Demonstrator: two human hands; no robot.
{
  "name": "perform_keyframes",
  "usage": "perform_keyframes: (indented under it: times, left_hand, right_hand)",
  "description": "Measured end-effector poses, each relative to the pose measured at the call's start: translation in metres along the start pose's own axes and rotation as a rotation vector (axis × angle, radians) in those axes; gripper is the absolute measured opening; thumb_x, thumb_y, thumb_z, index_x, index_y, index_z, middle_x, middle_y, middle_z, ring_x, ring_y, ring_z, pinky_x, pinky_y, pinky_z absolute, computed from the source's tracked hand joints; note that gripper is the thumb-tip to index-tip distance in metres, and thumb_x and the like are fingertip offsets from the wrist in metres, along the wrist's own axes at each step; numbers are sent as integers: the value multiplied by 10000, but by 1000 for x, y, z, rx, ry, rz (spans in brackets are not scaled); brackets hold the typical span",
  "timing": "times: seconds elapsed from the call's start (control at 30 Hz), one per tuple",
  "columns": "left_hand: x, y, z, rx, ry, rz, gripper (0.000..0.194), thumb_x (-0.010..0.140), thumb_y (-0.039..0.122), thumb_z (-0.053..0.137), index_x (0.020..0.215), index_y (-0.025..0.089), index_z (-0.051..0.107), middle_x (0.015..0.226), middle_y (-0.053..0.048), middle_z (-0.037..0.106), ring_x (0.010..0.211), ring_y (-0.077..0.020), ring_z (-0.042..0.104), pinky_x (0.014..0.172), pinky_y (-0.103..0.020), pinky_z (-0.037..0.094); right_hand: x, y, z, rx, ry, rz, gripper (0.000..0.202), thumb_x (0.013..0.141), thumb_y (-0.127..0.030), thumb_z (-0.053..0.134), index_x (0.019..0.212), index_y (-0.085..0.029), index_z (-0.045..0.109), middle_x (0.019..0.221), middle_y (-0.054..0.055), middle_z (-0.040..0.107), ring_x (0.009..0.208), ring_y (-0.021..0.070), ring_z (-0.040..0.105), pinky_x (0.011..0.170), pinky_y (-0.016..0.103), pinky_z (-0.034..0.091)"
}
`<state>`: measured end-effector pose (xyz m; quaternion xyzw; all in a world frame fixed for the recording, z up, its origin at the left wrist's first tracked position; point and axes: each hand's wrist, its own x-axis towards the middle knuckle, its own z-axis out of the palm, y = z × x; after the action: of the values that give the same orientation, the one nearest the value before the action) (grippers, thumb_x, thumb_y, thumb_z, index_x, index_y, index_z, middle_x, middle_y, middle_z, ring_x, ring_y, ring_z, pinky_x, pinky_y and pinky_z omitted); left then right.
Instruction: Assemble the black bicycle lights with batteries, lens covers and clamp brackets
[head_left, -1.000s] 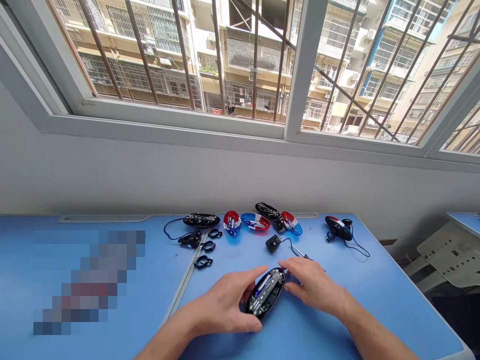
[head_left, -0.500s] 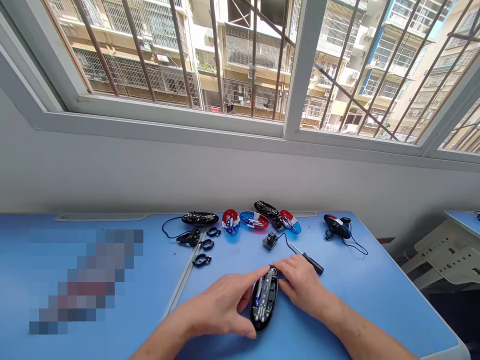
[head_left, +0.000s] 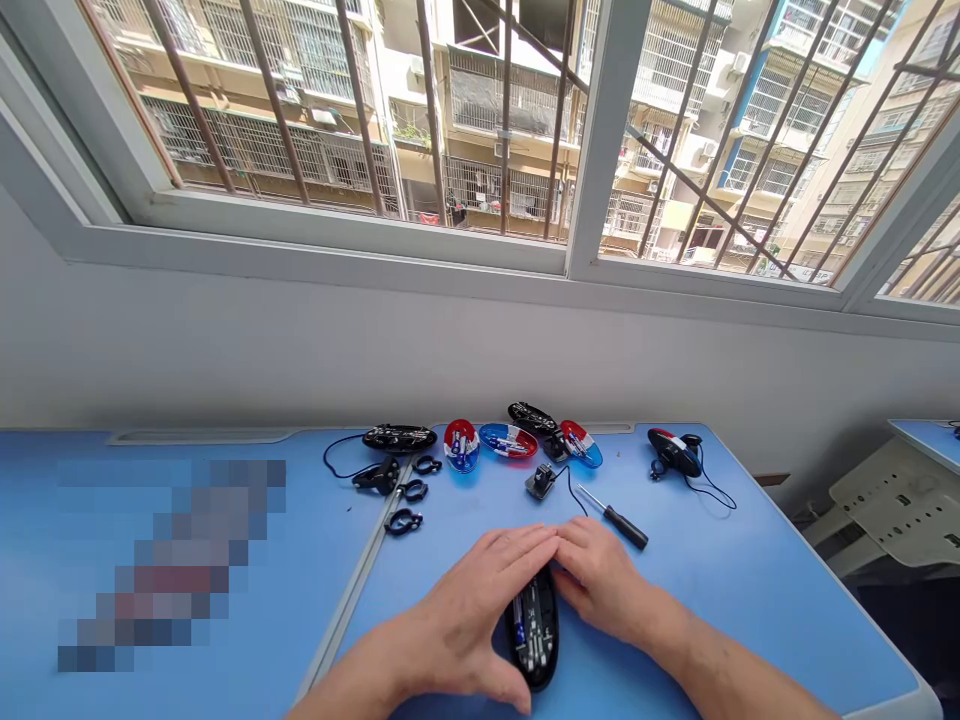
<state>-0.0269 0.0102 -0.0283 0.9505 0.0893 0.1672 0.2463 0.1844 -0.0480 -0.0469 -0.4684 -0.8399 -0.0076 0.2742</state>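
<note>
A black oval case (head_left: 538, 640) lies lengthwise on the table in front of me, its open face up, with AA-type batteries and metal contacts inside. My left hand (head_left: 472, 610) spans it from the left, thumb near its close end and fingers over its far end. Against the far right edge of the case, my right hand (head_left: 600, 575) is closed with bent fingers, touching the left fingertips. Its fingertips are partly hidden. A thin cable runs from a small black clip part (head_left: 540, 482) toward my hands. A screwdriver (head_left: 624, 525) rests beyond the right hand.
Red-and-blue clear covers (head_left: 508, 441) holding small parts lie along the back. Black oval cases (head_left: 400, 438) and several black ring clamps (head_left: 405, 520) are at back left. An assembled oval unit (head_left: 673, 453) with a cable sits at back right, below the window wall.
The case has shifted slightly toward me. My left fingers have moved over its far end and now meet my right hand, covering more of the case.
</note>
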Motion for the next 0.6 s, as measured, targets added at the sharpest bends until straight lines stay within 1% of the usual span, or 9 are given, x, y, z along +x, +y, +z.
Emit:
perform_keyframes:
  times: [0.13,0.2,0.27,0.3,0.37,0.43,0.5,0.6]
  left_hand:
    - [3,4,-2,-22,43,-19,1000,703,554,775,1489,295,214,1479,-134,409,1285,-383,430,1078,-501,348]
    - [5,5,-2,-13,40,-55,949,676,573,777,1447,260,319,1376,-141,493,1190,-376,487,1022,-499,395]
    - [6,7,-3,12,39,-121,878,640,590,783,1361,217,449,1213,-138,561,1059,-353,534,932,-485,452]
    - [7,7,-3,30,43,-162,853,619,599,786,1315,199,498,1147,-133,567,1006,-343,541,886,-475,473]
    - [8,8,-2,73,61,-248,831,577,612,795,1242,175,557,1092,-132,552,966,-340,534,834,-469,490]
    - [9,7,-1,108,78,-332,828,536,613,812,1191,162,582,1108,-143,536,985,-353,527,826,-472,496]
    - [10,6,0,126,83,-400,831,508,603,833,1167,161,587,1171,-162,520,1037,-377,518,841,-480,497]
    - [9,7,-3,130,45,-441,841,511,588,837,1201,190,567,1296,-177,484,1149,-415,474,912,-509,467]
  right_hand:
    - [0,2,-9,-13,35,10,169,838,-101,514,936,-198,612,992,78,681,841,215,588,747,372,492]
    - [0,2,-13,-28,63,29,164,864,-132,521,972,-199,624,1036,87,678,883,225,598,776,400,499]
    - [1,-1,-17,-16,87,34,158,889,-162,511,980,-196,635,1034,93,680,881,227,604,768,407,500]
    - [2,-4,-18,7,90,33,155,899,-180,508,980,-196,638,1021,92,685,863,223,606,753,401,499]
    - [3,-9,-19,69,79,18,148,910,-232,513,976,-195,640,976,85,698,795,209,597,711,380,489]
    - [3,-14,-18,116,59,-9,190,922,-310,510,997,-185,633,909,82,703,729,201,578,702,380,472]
    - [3,-16,-16,135,39,-40,298,933,-415,487,1034,-168,619,836,83,692,699,204,567,727,399,456]
    - [2,-16,-15,149,-6,-48,432,928,-534,455,1062,-152,607,777,76,673,696,210,574,762,410,434]
